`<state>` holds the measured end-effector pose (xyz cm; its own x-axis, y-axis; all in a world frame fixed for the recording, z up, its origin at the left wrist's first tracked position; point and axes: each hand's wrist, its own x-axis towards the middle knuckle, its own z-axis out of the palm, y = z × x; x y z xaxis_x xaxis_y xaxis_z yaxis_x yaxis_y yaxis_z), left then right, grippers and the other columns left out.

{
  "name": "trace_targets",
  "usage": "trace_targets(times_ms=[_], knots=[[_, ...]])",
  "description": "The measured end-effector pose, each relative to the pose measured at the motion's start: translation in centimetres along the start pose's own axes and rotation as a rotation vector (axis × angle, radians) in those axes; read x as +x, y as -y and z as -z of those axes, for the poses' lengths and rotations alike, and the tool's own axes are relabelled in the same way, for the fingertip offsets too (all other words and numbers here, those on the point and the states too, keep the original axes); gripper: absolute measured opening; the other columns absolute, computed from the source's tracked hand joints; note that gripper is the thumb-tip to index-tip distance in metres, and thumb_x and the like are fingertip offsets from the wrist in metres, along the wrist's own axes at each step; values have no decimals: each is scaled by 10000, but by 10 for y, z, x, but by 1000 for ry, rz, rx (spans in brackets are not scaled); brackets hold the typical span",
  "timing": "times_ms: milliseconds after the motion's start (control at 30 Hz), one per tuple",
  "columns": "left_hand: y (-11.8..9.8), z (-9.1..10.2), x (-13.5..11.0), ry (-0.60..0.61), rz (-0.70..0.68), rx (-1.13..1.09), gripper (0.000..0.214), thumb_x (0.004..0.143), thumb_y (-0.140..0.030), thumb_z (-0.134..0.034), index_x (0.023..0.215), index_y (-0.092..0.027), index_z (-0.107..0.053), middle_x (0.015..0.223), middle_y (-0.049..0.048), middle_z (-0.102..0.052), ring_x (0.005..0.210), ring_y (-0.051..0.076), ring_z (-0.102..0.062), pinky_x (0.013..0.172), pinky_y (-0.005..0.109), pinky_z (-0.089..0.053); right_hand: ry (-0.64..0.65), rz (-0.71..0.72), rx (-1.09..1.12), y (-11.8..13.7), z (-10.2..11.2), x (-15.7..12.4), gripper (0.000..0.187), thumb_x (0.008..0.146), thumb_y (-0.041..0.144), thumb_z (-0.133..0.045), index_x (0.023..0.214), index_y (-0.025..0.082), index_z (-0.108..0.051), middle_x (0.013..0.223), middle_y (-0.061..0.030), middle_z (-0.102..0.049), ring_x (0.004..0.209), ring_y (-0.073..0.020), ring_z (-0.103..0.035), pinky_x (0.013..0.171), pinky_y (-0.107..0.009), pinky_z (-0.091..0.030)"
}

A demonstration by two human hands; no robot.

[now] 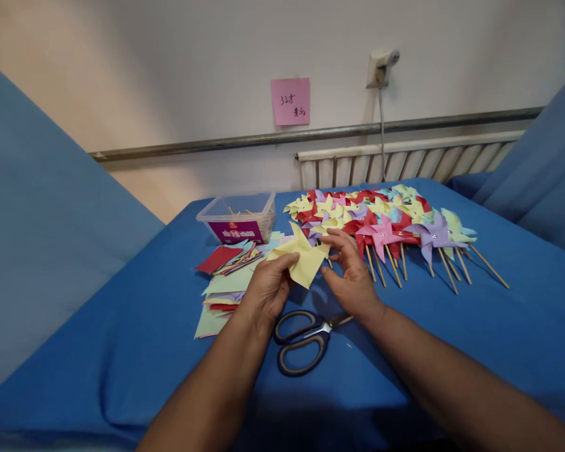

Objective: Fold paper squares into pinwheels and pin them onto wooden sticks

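Observation:
A pale yellow paper pinwheel [306, 260] with folded, pointed blades is pinched between the thumb and fingers of my left hand [270, 282]. At the pinwheel's right side my right hand [351, 276] is curved, its thumb and fingers apart. Its fingertips are close to the right blade; whether they touch it I cannot make out. Below both hands lies a pair of scissors [311, 339] with dark handles, its blades pointing right and partly hidden under my right hand.
Finished pinwheels on sticks [383, 232] in several colours cover the back right. A clear plastic box [238, 216] holding thin sticks stands back left. Coloured paper stacks [228, 282] lie before it. Blue cloth [145, 326] covers the table. A pink note [290, 102] hangs on the wall.

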<state>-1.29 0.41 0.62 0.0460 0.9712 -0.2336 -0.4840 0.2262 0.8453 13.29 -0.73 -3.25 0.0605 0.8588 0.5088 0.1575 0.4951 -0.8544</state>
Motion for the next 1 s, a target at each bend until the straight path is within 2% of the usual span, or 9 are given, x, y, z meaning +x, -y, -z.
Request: trace_targets(times_ms=[100, 200, 367, 467, 600, 1000], knots=[[-3, 1, 0, 9, 41, -22, 346, 590, -117, -771, 932, -102, -725, 892, 93, -761, 728, 199, -694, 656, 274, -552, 48, 137, -109, 6, 2, 0, 413, 720, 47, -595, 1042, 299, -654, 1480, -28, -357, 1312, -236, -445, 1075, -447, -396], [-2, 1, -1, 5, 58, -12, 351, 592, -125, -773, 939, -110, -720, 884, 87, -759, 712, 187, -686, 636, 266, -537, 87, 218, -129, 8, 3, 1, 297, 731, 84, -660, 950, 284, -683, 1462, -31, -379, 1359, -255, -401, 1128, -473, -335], [1, 1, -2, 62, 16, 16, 295, 601, -155, -784, 890, -125, -732, 888, 91, -757, 828, 224, -695, 708, 285, -531, 77, 211, -96, 6, 4, 2, 33, 799, 245, -710, 827, 254, -695, 1397, -50, -467, 1336, -262, -437, 1118, -465, -343], [4, 1, -2, 87, -20, 27, 271, 602, -142, -789, 864, -107, -728, 883, 92, -754, 831, 218, -693, 749, 288, -522, 50, 164, -65, 3, 2, 2, 64, 822, 294, -694, 788, 240, -684, 1351, -60, -510, 1292, -261, -479, 1089, -456, -373], [7, 1, -1, 76, -10, 33, 340, 583, -141, -805, 913, -115, -726, 898, 80, -752, 798, 203, -683, 765, 299, -518, -7, 90, -51, -2, 1, 2, 103, 824, 282, -678, 747, 222, -645, 1250, -86, -565, 1229, -246, -532, 1055, -433, -404], [9, -4, -2, 54, -4, 76, 397, 517, -183, -855, 884, -107, -722, 812, 71, -728, 673, 181, -646, 680, 307, -499, -50, -28, -85, -1, 3, 6, 143, 768, 247, -667, 647, 207, -601, 1084, -114, -642, 1115, -246, -605, 989, -398, -431]])
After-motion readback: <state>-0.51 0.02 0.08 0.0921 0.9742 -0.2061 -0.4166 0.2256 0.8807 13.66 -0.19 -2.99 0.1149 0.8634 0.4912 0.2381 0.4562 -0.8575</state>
